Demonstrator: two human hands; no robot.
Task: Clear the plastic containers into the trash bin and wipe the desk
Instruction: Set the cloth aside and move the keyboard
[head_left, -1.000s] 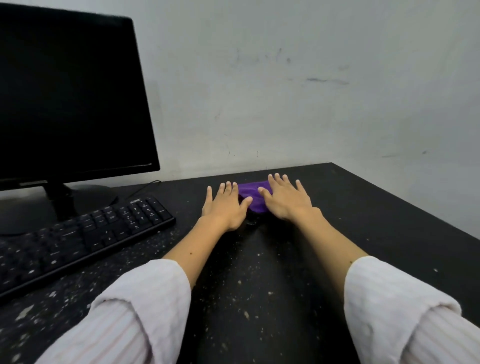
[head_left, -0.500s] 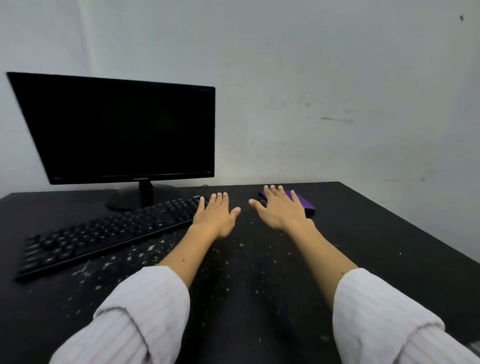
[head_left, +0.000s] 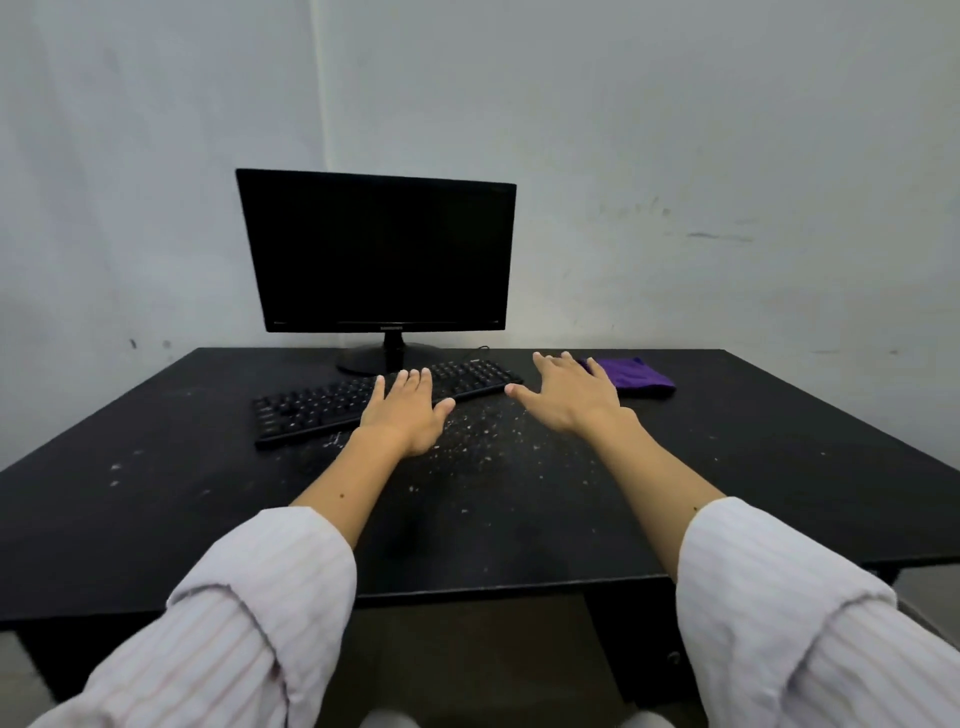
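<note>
The worktop (head_left: 156, 467) is matte black, peppered with whitish specks and crumbs — thickest in the middle patch in front of the keyboard (head_left: 322, 410), which is black with faint pale key legends. Monitor (head_left: 379, 254) is black too, screen dark, stand the same black. Only real colour is the cloth (head_left: 636, 373) — deep purple. Sleeves (head_left: 249, 623) are pale pinkish-white with thin darker pinstripes. Wall (head_left: 675, 130) is a dull grey-white with a few dark scuffs and smudges.
</note>
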